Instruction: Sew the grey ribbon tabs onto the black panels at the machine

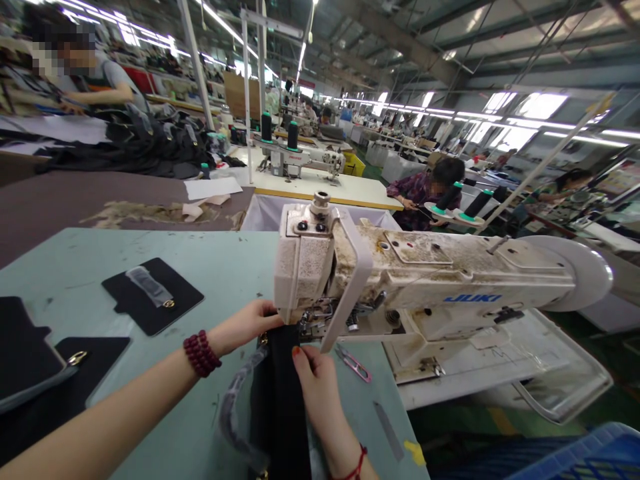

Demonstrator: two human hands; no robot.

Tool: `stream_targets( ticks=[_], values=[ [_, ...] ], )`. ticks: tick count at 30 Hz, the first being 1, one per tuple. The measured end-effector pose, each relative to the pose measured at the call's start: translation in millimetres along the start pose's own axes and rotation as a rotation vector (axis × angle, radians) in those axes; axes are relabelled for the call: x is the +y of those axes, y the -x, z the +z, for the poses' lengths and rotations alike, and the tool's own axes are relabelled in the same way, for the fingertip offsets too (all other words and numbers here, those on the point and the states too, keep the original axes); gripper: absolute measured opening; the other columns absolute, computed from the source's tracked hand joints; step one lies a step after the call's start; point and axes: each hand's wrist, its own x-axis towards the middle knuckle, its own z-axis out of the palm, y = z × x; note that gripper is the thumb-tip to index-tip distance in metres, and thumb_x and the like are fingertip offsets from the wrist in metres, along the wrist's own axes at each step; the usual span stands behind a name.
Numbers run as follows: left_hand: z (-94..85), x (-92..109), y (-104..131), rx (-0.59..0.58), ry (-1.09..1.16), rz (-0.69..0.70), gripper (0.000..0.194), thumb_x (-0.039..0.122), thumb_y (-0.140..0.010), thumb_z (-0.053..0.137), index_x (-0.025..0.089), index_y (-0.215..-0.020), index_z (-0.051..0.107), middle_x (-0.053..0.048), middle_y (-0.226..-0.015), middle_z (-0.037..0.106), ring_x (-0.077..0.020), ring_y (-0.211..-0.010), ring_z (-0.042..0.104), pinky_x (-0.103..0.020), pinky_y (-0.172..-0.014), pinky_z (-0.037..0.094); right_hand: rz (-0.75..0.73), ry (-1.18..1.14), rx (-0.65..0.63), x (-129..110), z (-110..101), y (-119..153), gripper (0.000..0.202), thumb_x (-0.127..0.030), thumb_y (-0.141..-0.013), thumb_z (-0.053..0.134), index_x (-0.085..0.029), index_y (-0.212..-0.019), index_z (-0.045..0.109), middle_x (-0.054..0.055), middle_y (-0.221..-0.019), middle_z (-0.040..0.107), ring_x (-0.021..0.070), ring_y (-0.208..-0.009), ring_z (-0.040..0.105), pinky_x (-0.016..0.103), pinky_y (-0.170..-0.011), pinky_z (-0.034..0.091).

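Observation:
A black fabric bag piece (287,400) runs from the front table edge up to the needle area of a white JUKI sewing machine (425,280). My right hand (316,377) pinches its right edge between thumb and fingers. Beside the machine head, my left hand (255,325) lies at the far left edge of the piece; its fingertips are partly hidden behind the head. A plastic-wrapped strap (233,407) with gold hardware hangs along the left side of the piece. The needle and presser foot are mostly hidden by the machine guard.
Left on the green table (225,267) lie a black panel (185,293) with a wrapped strap and more black pieces (30,347). Pink thread snips (356,365) and a metal ruler (389,430) lie at right. A blue crate (595,453) stands lower right. Co-workers sit beyond.

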Motion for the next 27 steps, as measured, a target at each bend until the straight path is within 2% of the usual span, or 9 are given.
stream_targets(
  ticks=[3,5,9,11,13,16,20,23,27],
  values=[
    [-3.5,0.8,-4.8,0.014,0.042,0.048,0.04,0.053,-0.074,0.062,0.017,-0.085,0.078,-0.004,-0.09,0.077,-0.0313,-0.097,0.065,-0.039,-0.089,0.053,-0.013,0.017,0.018,-0.7,-0.3,-1.8,0.041,-0.049,-0.086,0.045,-0.014,-0.065,0.044,-0.001,-0.062,0.035,0.0074,-0.061,0.027,0.019,-0.053,0.021],
    [-3.6,-10.6,-2.2,0.071,0.094,0.07,0.04,0.05,-0.078,0.059,0.017,-0.094,0.076,-0.005,-0.102,0.076,-0.0313,-0.108,0.062,-0.04,-0.099,0.048,-0.013,0.01,0.017,-0.8,0.1,-1.4,0.042,-0.05,-0.086,0.045,-0.014,-0.064,0.043,-0.001,-0.06,0.034,0.0071,-0.06,0.025,0.019,-0.052,0.021],
    [11.5,-61.6,25.1,0.299,0.339,0.017,0.05,0.046,-0.089,0.048,0.02,-0.131,0.057,-0.008,-0.139,0.058,-0.0279,-0.124,0.055,-0.039,-0.106,0.045,-0.005,-0.023,0.011,-0.5,0.6,0.1,0.044,-0.052,-0.087,0.046,-0.014,-0.064,0.043,-0.001,-0.059,0.034,0.0068,-0.058,0.025,0.018,-0.051,0.021],
    [28.6,-89.2,43.1,0.303,0.373,-0.005,0.065,0.048,-0.087,0.054,0.024,-0.146,0.038,-0.008,-0.15,0.045,-0.0282,-0.13,0.05,-0.039,-0.108,0.043,0.003,-0.033,0.002,-0.6,-0.3,0.9,0.047,-0.055,-0.086,0.047,-0.014,-0.064,0.044,-0.001,-0.059,0.035,0.0069,-0.058,0.026,0.018,-0.051,0.022],
    [49.1,-106.4,55.6,0.26,0.357,0.001,0.078,0.056,-0.082,0.059,0.026,-0.149,0.032,-0.009,-0.156,0.036,-0.0303,-0.137,0.042,-0.04,-0.109,0.043,0.011,-0.032,-0.017,-0.9,-2.4,3.3,0.05,-0.059,-0.086,0.047,-0.014,-0.063,0.044,-0.001,-0.058,0.036,0.007,-0.057,0.028,0.018,-0.05,0.023],
    [74.5,-102.1,57.6,0.269,0.296,0.011,0.092,0.069,-0.075,0.057,0.023,-0.15,0.03,-0.011,-0.154,0.037,-0.0339,-0.133,0.046,-0.043,-0.109,0.043,0.014,0.009,-0.045,-1.4,-9.7,12.6,0.055,-0.063,-0.085,0.047,-0.014,-0.06,0.043,0.0,-0.057,0.039,0.0071,-0.056,0.033,0.018,-0.05,0.026],
    [82.7,-62.6,46.5,0.384,0.106,-0.044,0.072,0.063,-0.085,0.043,0.021,-0.144,0.042,-0.008,-0.15,0.046,-0.0293,-0.138,0.04,-0.04,-0.118,0.028,0.063,0.013,-0.089,-2.3,-39.2,35.3,0.055,-0.064,-0.087,0.045,-0.012,-0.074,0.058,0.005,-0.066,0.056,0.0101,-0.056,0.05,0.019,-0.051,0.037],
    [78.6,-43.9,44.2,0.394,0.073,-0.066,0.064,0.061,-0.087,0.037,0.022,-0.137,0.051,-0.007,-0.144,0.052,-0.0283,-0.139,0.038,-0.039,-0.119,0.026,-0.013,0.068,0.12,-11.1,-88.2,50.4,0.051,-0.061,-0.086,0.049,-0.012,-0.084,0.066,0.01,-0.074,0.063,0.0143,-0.059,0.058,0.023,-0.054,0.045],
    [74.4,-44.8,46.2,0.346,0.044,-0.11,0.063,0.062,-0.088,0.038,0.022,-0.133,0.055,-0.006,-0.144,0.052,-0.028,-0.136,0.043,-0.038,-0.117,0.03,-0.342,0.288,0.813,-58.2,-191.7,47.5,0.04,-0.053,-0.081,0.058,-0.015,-0.084,0.066,0.011,-0.08,0.064,0.0184,-0.065,0.06,0.03,-0.061,0.051]
  ],
)
